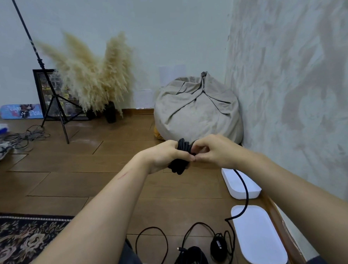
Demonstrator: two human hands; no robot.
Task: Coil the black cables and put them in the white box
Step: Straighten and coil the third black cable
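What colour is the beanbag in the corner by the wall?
The beanbag is a plain greyish beige, clearest in the head view.

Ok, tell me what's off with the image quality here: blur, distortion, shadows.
Head view: wide-angle distortion bows the wall corner; the pampas grass is smeared; mottled shadow-like patches cover the right wall; faint glare on the floorboards; the left hand, right hand and black cable coil are sharp.

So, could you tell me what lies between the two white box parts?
Wood floor, crossed by the hanging black cable, seen in the head view.
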